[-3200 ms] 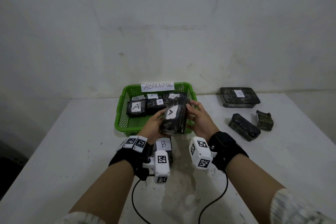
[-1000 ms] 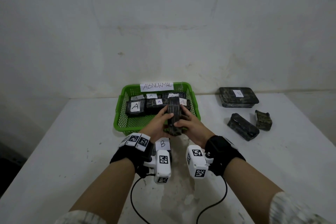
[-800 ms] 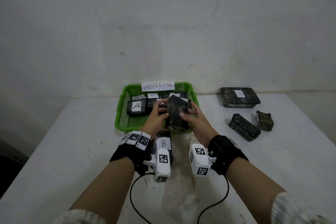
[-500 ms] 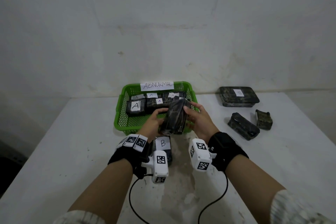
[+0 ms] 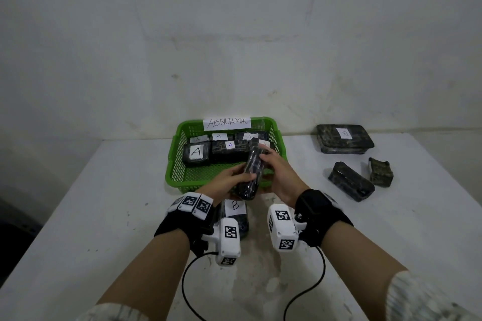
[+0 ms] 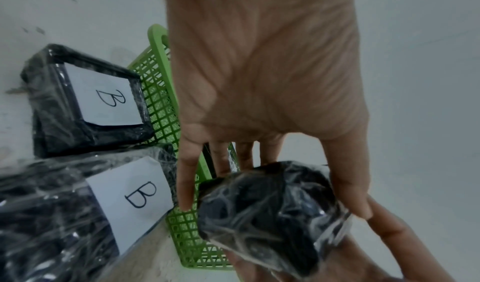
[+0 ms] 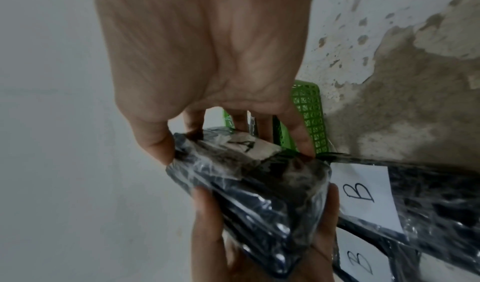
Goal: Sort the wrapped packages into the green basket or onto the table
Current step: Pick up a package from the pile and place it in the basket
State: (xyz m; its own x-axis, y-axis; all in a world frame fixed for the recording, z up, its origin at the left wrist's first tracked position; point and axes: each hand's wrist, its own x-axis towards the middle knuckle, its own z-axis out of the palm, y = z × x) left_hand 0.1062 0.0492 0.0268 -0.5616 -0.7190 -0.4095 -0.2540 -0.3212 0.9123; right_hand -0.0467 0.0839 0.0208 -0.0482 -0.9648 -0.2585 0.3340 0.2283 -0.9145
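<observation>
Holding a wrapped package [image 5: 251, 174] over the near rim of the green basket [image 5: 174, 161].
Left hand [image 5: 226, 182] fingers curl beneath its near end; right hand [image 5: 280, 172] fingers clasp its far end.

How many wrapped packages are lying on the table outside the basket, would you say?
5. At right: big package at the back, oblong package and small package before it. Close to the person: two B packages. Others may be hidden.
</observation>
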